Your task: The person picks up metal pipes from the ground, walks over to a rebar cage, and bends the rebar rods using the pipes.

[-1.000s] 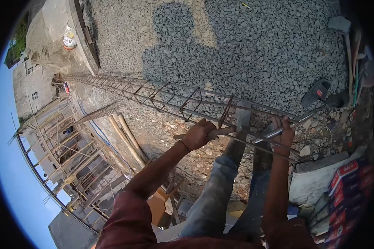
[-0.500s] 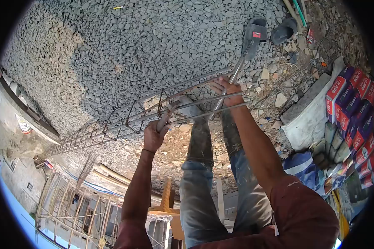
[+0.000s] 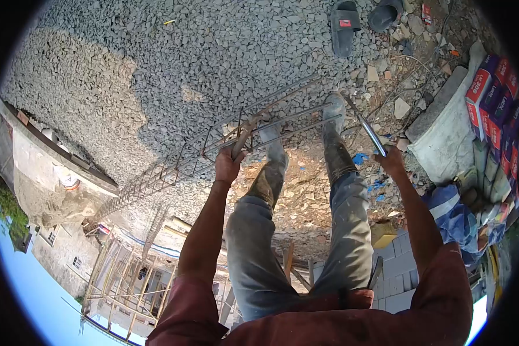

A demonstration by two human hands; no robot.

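A long rebar cage point(image 3: 173, 164) runs diagonally over the gravel, its long bars ending near my boots point(image 3: 333, 109). My left hand point(image 3: 228, 166) is closed around a short brown bar-like piece point(image 3: 244, 137), which lies across the cage's long bars. Whether it is a tool or a loose piece, I cannot tell. Off to the right of the bar ends, my right hand point(image 3: 392, 161) grips the lower end of a shiny metal bar point(image 3: 370, 132). That bar slants up and left to a darker tip beside my boot.
Grey gravel point(image 3: 213, 69) covers the ground ahead. A pair of dark slippers point(image 3: 344, 32) lies at the top right. Stacked red and purple boxes point(image 3: 493, 115) stand on the right near a pale sack point(image 3: 447, 153). Bamboo scaffolding point(image 3: 130, 288) rises at the lower left.
My right hand has swung right, away from the rebar ends, taking the metal bar with it. My left hand keeps its grip at the cage. My view has shifted, and my legs stand farther apart.
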